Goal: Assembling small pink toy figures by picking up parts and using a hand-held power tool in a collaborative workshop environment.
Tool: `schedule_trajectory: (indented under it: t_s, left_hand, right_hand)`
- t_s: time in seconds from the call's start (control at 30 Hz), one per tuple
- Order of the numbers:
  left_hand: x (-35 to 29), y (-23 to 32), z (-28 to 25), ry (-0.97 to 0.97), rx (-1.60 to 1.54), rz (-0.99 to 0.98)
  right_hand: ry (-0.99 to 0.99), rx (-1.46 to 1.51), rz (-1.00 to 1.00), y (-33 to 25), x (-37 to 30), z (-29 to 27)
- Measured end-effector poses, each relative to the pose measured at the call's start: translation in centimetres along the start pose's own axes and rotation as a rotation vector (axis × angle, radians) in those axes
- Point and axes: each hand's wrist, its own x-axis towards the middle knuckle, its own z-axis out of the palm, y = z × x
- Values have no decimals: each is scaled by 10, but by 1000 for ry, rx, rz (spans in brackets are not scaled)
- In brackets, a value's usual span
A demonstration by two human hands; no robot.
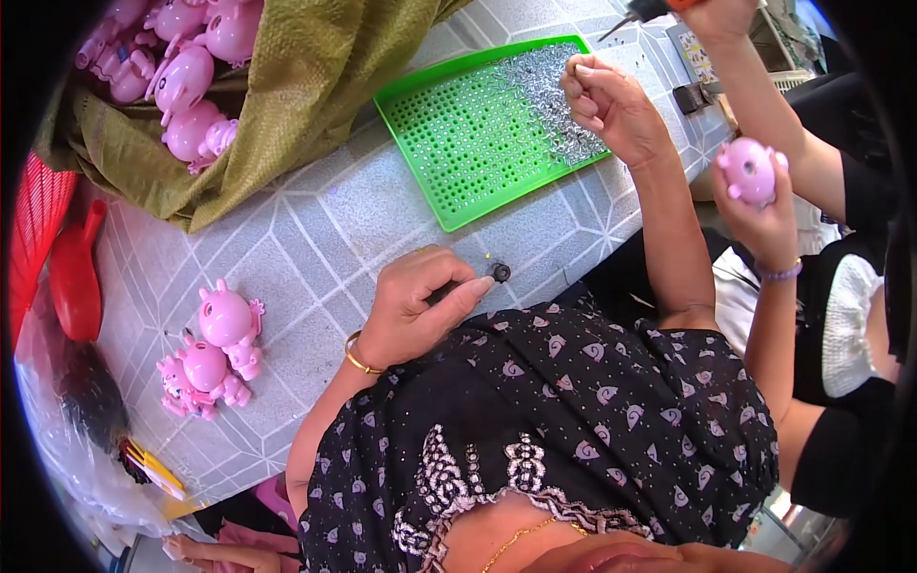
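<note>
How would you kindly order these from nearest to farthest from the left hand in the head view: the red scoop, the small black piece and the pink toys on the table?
1. Small black piece: at the right side of the left hand.
2. Pink toys: on the table, to the hand's left.
3. Red scoop: far left, beyond the toys.

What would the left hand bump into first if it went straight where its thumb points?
Probably the small dark round piece right by the left hand's thumb tip, above the grey patterned tabletop. Whether they already touch is hard to tell.
</note>
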Motion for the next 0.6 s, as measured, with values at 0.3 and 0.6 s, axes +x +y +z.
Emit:
schedule_trajectory:
  t_s: [0.3,0.6]
  left_hand:
    - [-1,-4,1,14,-3,41]
    - [-3,-11,5,57,-56,63]
  right_hand:
    - [-135,126,4,17,-20,30]
    - [-449,116,339,52,-61,117]
